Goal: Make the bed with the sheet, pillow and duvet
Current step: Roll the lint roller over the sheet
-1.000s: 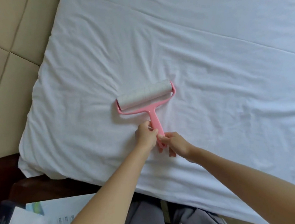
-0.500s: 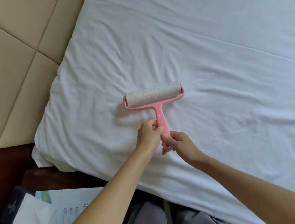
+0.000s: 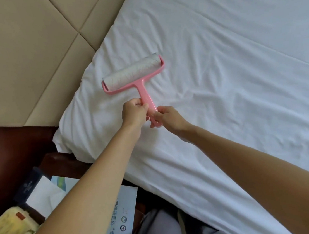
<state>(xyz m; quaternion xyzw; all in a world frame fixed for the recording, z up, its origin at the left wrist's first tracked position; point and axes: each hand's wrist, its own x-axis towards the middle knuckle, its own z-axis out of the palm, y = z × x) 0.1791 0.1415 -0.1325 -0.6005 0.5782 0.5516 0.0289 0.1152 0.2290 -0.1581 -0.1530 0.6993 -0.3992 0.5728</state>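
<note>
A white sheet (image 3: 221, 77) covers the bed, wrinkled near the corner by the headboard. On it lies a pink lint roller (image 3: 134, 75) with a pale grey roll, its handle pointing toward me. My left hand (image 3: 134, 113) grips the handle's middle from the left. My right hand (image 3: 168, 118) holds the handle's end from the right. Both hands are closed on the handle. No pillow or duvet is in view.
A beige padded headboard (image 3: 28, 53) fills the upper left. A dark wooden nightstand (image 3: 13, 153) stands at the left with papers (image 3: 124, 212), a dark booklet (image 3: 29, 185) and a yellow cloth item (image 3: 12, 233). My grey trousers (image 3: 160, 230) touch the bed's near edge.
The roller has moved left toward the sheet's corner by the headboard and turned slightly, with both hands still on its handle. The view has shifted, showing more headboard and nightstand.
</note>
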